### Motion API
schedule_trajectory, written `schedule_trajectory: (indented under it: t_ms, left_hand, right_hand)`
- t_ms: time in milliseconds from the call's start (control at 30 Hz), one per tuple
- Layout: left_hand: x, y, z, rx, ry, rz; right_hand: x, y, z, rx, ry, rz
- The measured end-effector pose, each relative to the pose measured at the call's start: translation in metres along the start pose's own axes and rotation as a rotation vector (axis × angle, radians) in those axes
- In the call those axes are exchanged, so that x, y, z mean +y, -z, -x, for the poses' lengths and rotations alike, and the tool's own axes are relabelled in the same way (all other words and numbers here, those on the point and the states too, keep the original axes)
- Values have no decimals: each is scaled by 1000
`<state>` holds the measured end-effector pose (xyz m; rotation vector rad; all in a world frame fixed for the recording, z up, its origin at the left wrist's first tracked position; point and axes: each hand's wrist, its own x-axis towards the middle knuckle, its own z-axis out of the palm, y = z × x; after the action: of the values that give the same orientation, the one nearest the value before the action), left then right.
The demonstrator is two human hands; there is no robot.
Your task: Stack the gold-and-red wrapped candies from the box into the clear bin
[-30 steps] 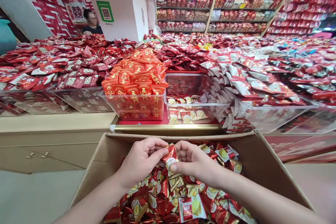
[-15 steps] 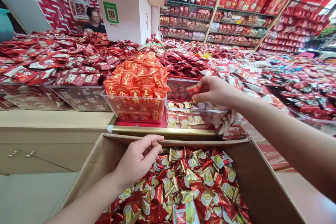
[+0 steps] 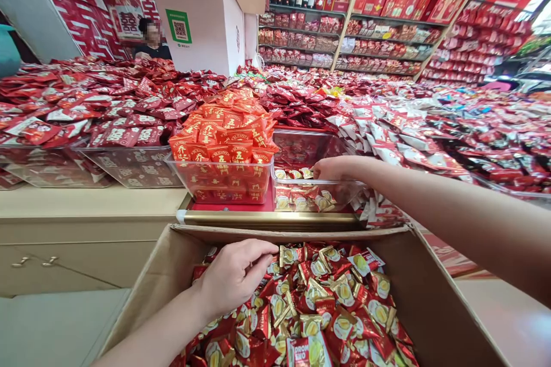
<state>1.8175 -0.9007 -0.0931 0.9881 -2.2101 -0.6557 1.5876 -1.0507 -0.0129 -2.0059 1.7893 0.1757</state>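
Note:
My right hand (image 3: pixel 334 168) reaches down into a clear plastic bin (image 3: pixel 303 182) with a layer of small wrapped candies (image 3: pixel 297 199) in it. Its fingers are mostly hidden, and whether they hold anything does not show. Below, my left hand (image 3: pixel 235 275) hovers low over a heap of red and gold wrapped candies (image 3: pixel 340 324), each printed with a yellow fruit. A gap shows between its thumb and forefinger, and I see nothing held there. The heap lies inside a large open cardboard box (image 3: pixel 434 292).
Left of the clear bin stands another bin, piled with orange-red packets (image 3: pixel 224 137). More bins of red packets (image 3: pixel 142 109) line the counter (image 3: pixel 94 200). White and red packets (image 3: pixel 400 132) spread to the right. A person (image 3: pixel 150 43) sits behind, at the far left.
My right hand has lowered into the clear bin; the red candy packet in its fingers is no longer visible. My left hand has shifted slightly right and down, closer to the candies.

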Motion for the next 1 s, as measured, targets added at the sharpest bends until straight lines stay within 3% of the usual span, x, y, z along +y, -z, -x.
schedule_trajectory:
  t_ms: [133,500,833,933,1000]
  left_hand:
    - [-1,0,0,-40,11,0]
    - [-6,-4,1,-103,-4,-28]
    - [-4,-3,1,-194,65,-57]
    - [-4,-4,-1,-313,154,-124]
    - [-7,-5,1,-402,218,-175]
  right_hand:
    - [-3,-6,-5,-196,-64,44]
    - [-4,-14,-29,-409,-192,-2]
    - [-4,-18,-28,-355,-266,20]
    - [-9,-14,-25,-235,-246,97]
    - [-14,-5,-21,-68,-203,161]
